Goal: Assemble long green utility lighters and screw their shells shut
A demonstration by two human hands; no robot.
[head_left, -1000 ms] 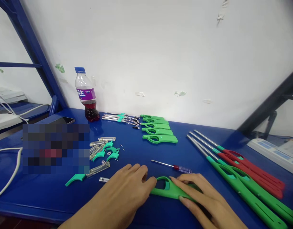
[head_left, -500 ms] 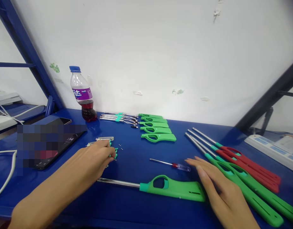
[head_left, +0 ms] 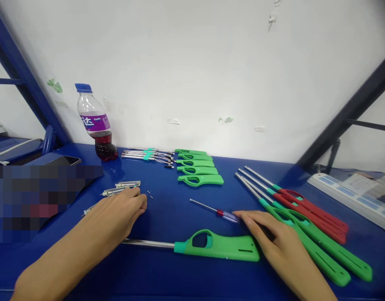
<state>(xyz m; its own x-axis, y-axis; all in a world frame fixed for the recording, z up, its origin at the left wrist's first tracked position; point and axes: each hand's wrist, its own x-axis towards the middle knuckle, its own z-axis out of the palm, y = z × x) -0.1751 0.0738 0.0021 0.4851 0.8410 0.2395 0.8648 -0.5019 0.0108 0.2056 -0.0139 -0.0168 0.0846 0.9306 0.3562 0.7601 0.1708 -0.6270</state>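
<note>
My left hand (head_left: 125, 209) is closed in a downward fist, back upward, beside several clear fuel cartridges (head_left: 126, 184). Its fingertips are tucked away, so whatever they pinch is hidden. The thumb and forefinger of my right hand (head_left: 270, 238) grip the clear handle end of a small screwdriver (head_left: 220, 212), its metal shaft pointing left. Just below it lies a green long-necked lighter (head_left: 222, 246) with a teal collar, its tube tip out of sight behind my left wrist. Two tiny screws (head_left: 150, 194) rest right of my left knuckles.
At the back are green handle shells (head_left: 201, 179) and metal lighter tubes (head_left: 148, 154) with wires. More lighters, red (head_left: 314, 213) and green (head_left: 324, 246), lie right, near a power strip (head_left: 349, 196). A drink bottle (head_left: 98, 133) stands left, beside a phone (head_left: 67, 161).
My right fingers have closed on the screwdriver's handle, and its shaft tip has swung up and away. My left hand now covers the small teal pieces seen earlier. The view has shifted slightly right.
</note>
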